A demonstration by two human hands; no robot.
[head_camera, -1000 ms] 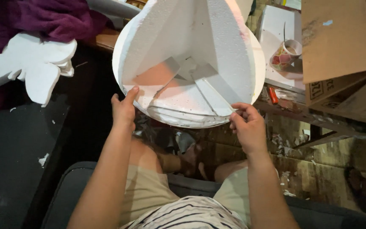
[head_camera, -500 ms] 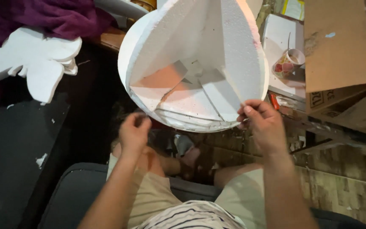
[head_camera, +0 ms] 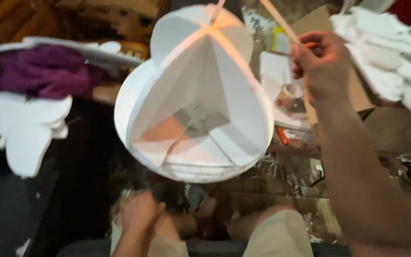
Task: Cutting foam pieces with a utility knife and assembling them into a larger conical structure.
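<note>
- Left hand (head_camera: 141,216), low and near, above the lap: fingers curled loosely together, gripping nothing visible.
- White foam shape (head_camera: 196,95), centre: round base with upright fins, probably light, stiff, crumbly; best held by the base rim.
- Right hand (head_camera: 322,66), far right: pinched on a thin stick (head_camera: 281,21).
</note>
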